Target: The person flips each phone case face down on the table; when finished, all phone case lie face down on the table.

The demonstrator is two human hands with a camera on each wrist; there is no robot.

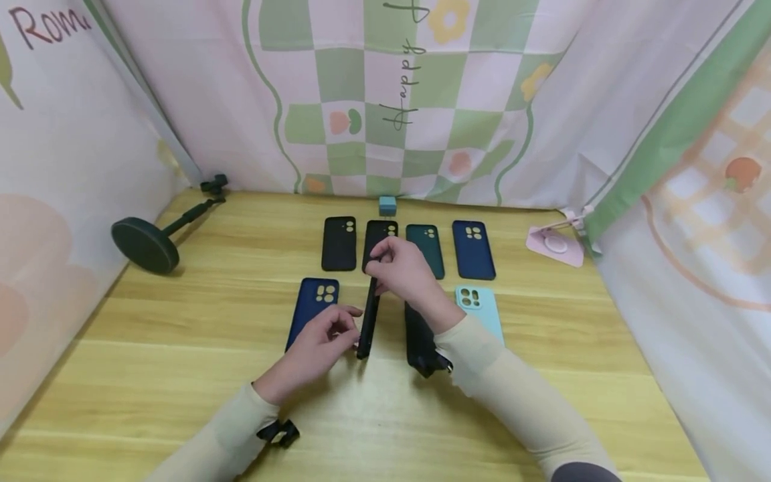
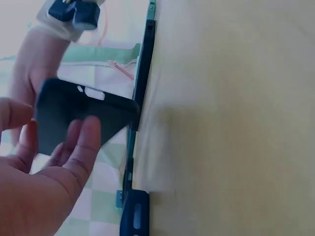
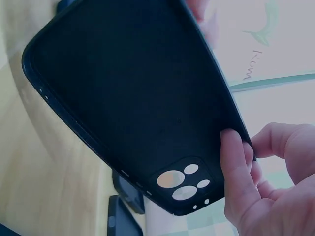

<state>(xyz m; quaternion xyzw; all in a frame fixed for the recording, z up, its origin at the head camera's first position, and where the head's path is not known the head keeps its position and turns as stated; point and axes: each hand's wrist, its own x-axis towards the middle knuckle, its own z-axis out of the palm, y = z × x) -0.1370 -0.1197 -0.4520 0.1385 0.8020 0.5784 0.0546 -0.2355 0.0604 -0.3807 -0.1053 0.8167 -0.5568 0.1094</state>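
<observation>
My right hand [image 1: 403,271] pinches a black phone case [image 3: 123,93] at its camera-hole end, thumb on the inner face. The case stands tilted on edge above the table, seen as a thin strip in the head view. My left hand [image 1: 322,341] is beside its lower end, fingers loosely bent; in the left wrist view its fingers [image 2: 86,142] overlap the case's face. Under the left hand lies a blue phone case [image 1: 310,301], partly hidden. Another black case [image 1: 415,328] and a light turquoise case [image 1: 488,308] lie partly behind my right wrist.
A back row holds two black cases, one on the left [image 1: 339,244] and one behind my hand [image 1: 379,229], a dark green case [image 1: 432,254] and a blue case [image 1: 474,251]. A small teal block [image 1: 387,206], a round dark stand [image 1: 146,245] and a pink card [image 1: 554,246] surround them.
</observation>
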